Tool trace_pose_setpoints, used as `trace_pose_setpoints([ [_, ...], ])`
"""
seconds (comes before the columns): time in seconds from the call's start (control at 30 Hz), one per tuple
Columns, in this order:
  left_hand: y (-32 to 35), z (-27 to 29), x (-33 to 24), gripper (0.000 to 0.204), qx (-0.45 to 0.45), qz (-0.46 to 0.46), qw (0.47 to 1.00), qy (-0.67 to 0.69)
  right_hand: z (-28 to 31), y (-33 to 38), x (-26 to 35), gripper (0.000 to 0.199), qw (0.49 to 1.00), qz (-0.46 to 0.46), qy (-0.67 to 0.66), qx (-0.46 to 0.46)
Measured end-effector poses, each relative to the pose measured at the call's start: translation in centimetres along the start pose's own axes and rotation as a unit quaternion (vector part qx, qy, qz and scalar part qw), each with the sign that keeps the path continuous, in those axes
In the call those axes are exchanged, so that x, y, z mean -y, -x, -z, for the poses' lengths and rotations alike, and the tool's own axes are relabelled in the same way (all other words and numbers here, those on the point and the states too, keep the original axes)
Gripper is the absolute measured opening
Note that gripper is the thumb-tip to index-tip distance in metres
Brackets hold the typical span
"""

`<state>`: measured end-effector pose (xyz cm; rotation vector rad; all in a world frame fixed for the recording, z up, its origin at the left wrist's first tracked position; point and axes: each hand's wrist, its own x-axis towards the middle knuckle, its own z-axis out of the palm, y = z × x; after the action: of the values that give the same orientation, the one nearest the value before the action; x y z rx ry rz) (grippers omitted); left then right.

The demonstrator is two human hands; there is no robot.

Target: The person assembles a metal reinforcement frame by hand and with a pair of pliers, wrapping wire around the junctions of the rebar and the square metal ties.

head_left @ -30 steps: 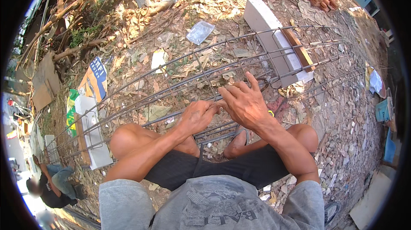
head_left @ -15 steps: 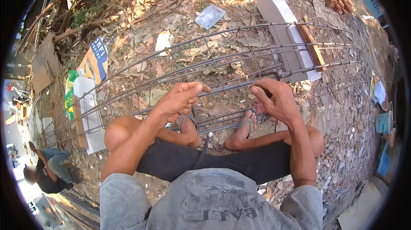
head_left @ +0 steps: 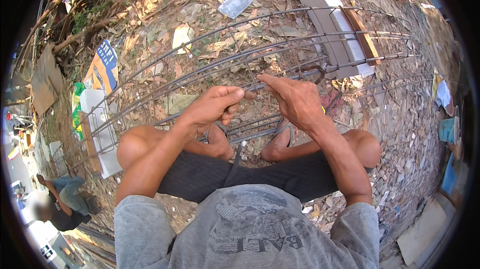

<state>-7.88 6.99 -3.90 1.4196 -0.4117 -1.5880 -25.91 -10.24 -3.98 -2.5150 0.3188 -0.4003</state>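
A long cage of steel reinforcing bars (head_left: 200, 71) with square wire-like ties runs across in front of me. At its near side my left hand (head_left: 212, 108) is closed, with thumb and forefinger pinched; anything between them is too small to make out. Close by on the right, my right hand (head_left: 298, 103) reaches over the near bars, back up, with its fingers bent together and their inner side hidden. Just beyond its knuckles shows a dark curved metal rod (head_left: 317, 70); whether the hand holds it I cannot tell.
Pale blocks topped with wood strips prop the cage: one block (head_left: 344, 21) at right, another (head_left: 100, 111) at left. My sandalled feet stand beneath the near bars. A seated person (head_left: 62, 199) is at far left. Leaves, a clear plastic container (head_left: 236, 4) and rubble cover the ground.
My right hand has moved left, toward my left hand, and its fingers have turned down over the bars. My left hand has shifted slightly, still pinched. The view has tilted a little.
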Motion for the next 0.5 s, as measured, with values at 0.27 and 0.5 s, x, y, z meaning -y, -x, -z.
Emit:
trace_pose_setpoints([
  [0.27, 1.6, 1.9, -1.6, 0.032, 0.125, 0.043, 0.977, -0.166, 1.5, 1.2, -0.8, 0.021, 0.997, 0.020, -0.056, 0.043],
  [0.5, 1.1, 1.2, 0.1, 0.031, 0.122, 0.044, 0.972, -0.196, 1.4, 2.0, -0.9, 0.025, 0.971, 0.004, -0.141, 0.196],
])
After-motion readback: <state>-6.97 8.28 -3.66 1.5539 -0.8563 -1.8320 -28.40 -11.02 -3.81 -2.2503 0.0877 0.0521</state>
